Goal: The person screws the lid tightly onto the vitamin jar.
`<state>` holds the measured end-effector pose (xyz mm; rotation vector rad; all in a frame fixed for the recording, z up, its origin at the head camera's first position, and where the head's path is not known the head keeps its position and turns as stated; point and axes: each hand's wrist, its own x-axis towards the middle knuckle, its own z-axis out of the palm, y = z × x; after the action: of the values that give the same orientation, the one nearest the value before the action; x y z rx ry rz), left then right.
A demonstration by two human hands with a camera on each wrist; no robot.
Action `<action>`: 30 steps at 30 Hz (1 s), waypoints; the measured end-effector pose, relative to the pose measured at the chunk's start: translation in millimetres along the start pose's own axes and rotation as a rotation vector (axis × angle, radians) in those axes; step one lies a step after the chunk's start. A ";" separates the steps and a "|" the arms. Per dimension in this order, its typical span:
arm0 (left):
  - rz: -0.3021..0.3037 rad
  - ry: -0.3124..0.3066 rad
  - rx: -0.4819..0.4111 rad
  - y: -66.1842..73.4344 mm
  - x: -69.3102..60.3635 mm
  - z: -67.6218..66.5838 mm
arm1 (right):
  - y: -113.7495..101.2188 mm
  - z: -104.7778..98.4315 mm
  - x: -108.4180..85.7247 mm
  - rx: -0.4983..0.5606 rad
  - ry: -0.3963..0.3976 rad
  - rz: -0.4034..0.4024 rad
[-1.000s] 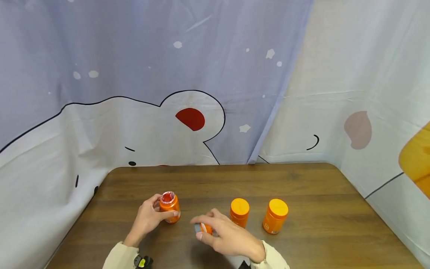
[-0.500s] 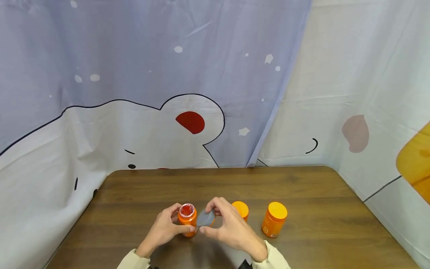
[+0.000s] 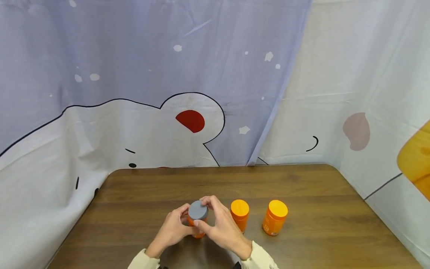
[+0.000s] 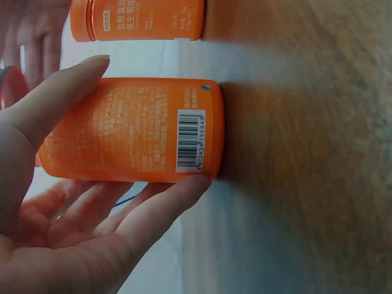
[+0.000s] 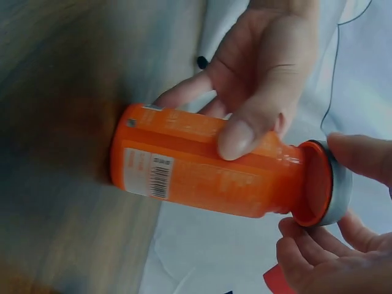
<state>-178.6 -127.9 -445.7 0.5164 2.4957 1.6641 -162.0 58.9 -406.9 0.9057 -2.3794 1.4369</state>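
My left hand (image 3: 173, 228) grips an orange plastic bottle (image 5: 196, 165) around its side. The bottle stands upright on the table, and its barcode label faces the left wrist camera. In my right hand (image 3: 223, 228) is a screw lid (image 3: 198, 210), grey on top with an orange inside, pinched at the rim between thumb and fingers. As the right wrist view shows, the lid sits at the bottle's mouth, slightly tilted, with part of its inside showing. Fingers and lid hide much of the bottle in the head view.
Two orange jars with yellow-orange lids stand to the right: a nearer jar (image 3: 240, 215) beside my right hand and a farther jar (image 3: 275, 217). The wooden table (image 3: 151, 186) ends at a printed curtain (image 3: 151, 130) behind and at the sides.
My left hand has brought the bottle rightward. My right hand has turned the lid grey side up and moved it onto the bottle's mouth. The two other jars stay put.
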 end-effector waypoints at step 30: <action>0.048 -0.002 0.092 2.3 1.5 8.0 | 13.1 1.3 1.0 -0.071 -0.036 0.059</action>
<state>-177.4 -119.5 -446.6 0.5912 2.5884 1.5689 -170.5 61.7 -416.5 0.8580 -2.4858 1.3586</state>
